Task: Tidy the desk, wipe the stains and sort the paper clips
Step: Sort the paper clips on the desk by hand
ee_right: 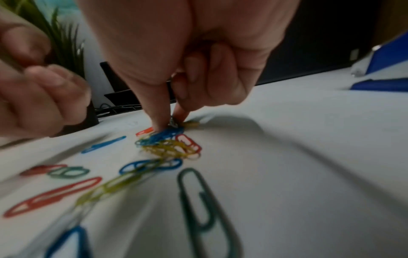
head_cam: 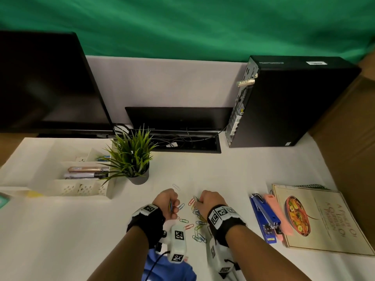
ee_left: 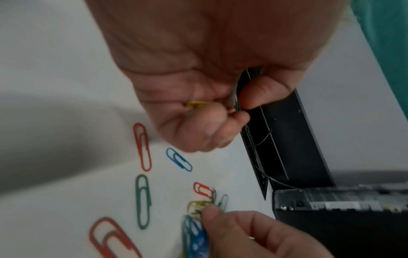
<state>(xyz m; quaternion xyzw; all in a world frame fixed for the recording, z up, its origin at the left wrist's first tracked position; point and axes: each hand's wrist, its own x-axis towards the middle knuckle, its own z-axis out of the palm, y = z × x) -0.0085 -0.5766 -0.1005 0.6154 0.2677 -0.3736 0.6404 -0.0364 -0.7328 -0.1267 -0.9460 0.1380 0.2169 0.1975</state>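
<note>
Coloured paper clips [head_cam: 194,222] lie scattered on the white desk [head_cam: 233,179] between my two hands. My left hand [head_cam: 172,207] is curled round a small bundle of clips [head_cam: 171,205]; the left wrist view shows a yellow clip [ee_left: 196,104] tucked in its closed fingers [ee_left: 205,122]. My right hand [head_cam: 197,200] has thumb and forefinger down on the far end of the pile, pinching a clip [head_cam: 195,198]. In the right wrist view the right hand [ee_right: 171,120] pinches at a blue and yellow heap of clips [ee_right: 167,143]. One pale clip [head_cam: 176,187] lies apart, farther back.
A white organiser tray [head_cam: 60,185] with pens stands at the left, beside a potted plant [head_cam: 134,159]. A blue stapler [head_cam: 263,216], a pink stapler [head_cam: 278,213] and a cookbook [head_cam: 324,220] lie at the right. Monitor [head_cam: 46,82], computer tower [head_cam: 284,102], blue cloth [head_cam: 168,268] near me.
</note>
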